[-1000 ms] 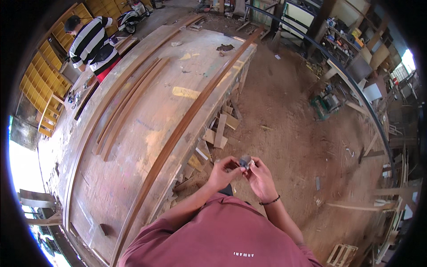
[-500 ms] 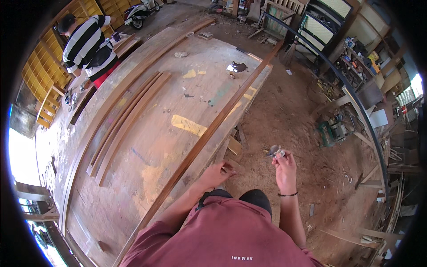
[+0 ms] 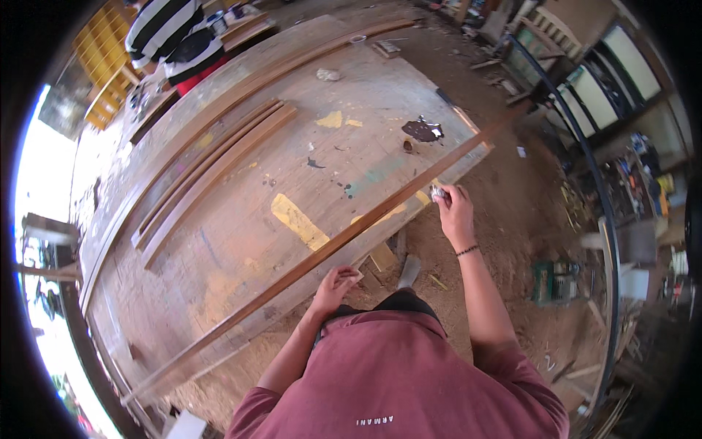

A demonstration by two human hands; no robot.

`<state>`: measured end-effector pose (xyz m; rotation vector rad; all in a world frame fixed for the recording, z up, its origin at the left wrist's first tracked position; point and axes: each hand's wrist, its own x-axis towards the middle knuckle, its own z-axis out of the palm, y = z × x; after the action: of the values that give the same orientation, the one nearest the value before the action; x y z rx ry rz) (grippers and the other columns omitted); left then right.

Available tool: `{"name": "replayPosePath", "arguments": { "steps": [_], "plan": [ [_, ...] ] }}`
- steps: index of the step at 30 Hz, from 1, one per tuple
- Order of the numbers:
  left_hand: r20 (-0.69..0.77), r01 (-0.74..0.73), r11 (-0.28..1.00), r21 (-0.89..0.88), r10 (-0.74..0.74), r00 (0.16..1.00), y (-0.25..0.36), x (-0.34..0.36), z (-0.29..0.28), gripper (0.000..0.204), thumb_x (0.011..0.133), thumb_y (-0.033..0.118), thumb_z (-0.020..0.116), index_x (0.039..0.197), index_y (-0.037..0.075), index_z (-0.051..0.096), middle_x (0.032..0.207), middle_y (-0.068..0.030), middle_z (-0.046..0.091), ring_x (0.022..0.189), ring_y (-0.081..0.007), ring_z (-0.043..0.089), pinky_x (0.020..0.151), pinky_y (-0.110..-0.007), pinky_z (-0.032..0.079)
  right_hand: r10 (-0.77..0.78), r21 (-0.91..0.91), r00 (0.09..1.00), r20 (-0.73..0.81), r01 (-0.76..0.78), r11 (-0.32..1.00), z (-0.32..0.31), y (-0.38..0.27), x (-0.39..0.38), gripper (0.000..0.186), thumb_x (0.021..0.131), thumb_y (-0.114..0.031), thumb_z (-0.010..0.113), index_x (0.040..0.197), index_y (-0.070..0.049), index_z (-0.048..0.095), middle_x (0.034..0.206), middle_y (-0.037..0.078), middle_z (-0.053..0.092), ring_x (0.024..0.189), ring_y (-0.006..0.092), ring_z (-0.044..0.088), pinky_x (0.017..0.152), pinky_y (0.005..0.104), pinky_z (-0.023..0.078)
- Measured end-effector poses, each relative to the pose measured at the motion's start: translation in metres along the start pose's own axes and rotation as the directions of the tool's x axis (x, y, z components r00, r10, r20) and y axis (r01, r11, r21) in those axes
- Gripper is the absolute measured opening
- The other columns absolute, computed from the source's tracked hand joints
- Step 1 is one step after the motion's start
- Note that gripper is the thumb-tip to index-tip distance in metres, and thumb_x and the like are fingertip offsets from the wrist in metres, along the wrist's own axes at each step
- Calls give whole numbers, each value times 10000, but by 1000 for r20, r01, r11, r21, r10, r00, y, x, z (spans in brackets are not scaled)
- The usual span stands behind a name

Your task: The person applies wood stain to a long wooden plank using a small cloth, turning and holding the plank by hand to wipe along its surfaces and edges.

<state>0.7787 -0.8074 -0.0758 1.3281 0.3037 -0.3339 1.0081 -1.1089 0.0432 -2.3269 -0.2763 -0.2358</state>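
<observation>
Head-worn fisheye, looking steeply down, workbench [image 3: 241, 219] close below

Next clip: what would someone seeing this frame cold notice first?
A long thin wooden strip runs diagonally along the near edge of the big paint-stained workbench. The left hand rests on it near the middle; the right hand holds a small pale object against it farther along. At the bench's far end stands a person in a striped shirt.
</observation>
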Motion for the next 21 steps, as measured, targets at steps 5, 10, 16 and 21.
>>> {"name": "replayPosePath", "arguments": {
  "steps": [5,10,16,21],
  "plan": [
    [-369,-112,863,-493,-90,925,21,24,39,503,1077,40,492,1565,27,367,1561,-163,485,1286,-297,610,1022,-379,498,-243,-153,933,264,290,945,29,27,74,133,945,-7,622,1078,-14,623,1103,151,604,1102,363,559,963,462,494],
    [-473,-265,783,-564,-43,880,26,35,58,597,1020,-47,437,1596,34,305,1635,-170,390,1475,-345,437,1185,-425,401,-321,-79,879,352,370,926,55,28,58,141,938,33,588,1075,3,609,1066,166,579,1090,362,554,964,447,494],
    [-484,-294,744,-600,-46,874,21,37,61,609,997,-52,439,1585,27,300,1634,-176,397,1495,-359,417,1222,-444,364,-446,183,797,408,407,895,107,-23,2,132,962,-14,554,1078,-1,617,1071,173,590,1084,356,564,961,440,499],
    [-458,-257,762,-595,-59,887,24,38,55,596,1007,-41,440,1582,22,295,1633,-185,395,1501,-349,412,1222,-445,367,-541,370,745,391,412,833,107,-43,-17,122,993,-70,569,1077,-5,631,1056,161,625,1079,348,578,1003,435,482]
  ]
}}
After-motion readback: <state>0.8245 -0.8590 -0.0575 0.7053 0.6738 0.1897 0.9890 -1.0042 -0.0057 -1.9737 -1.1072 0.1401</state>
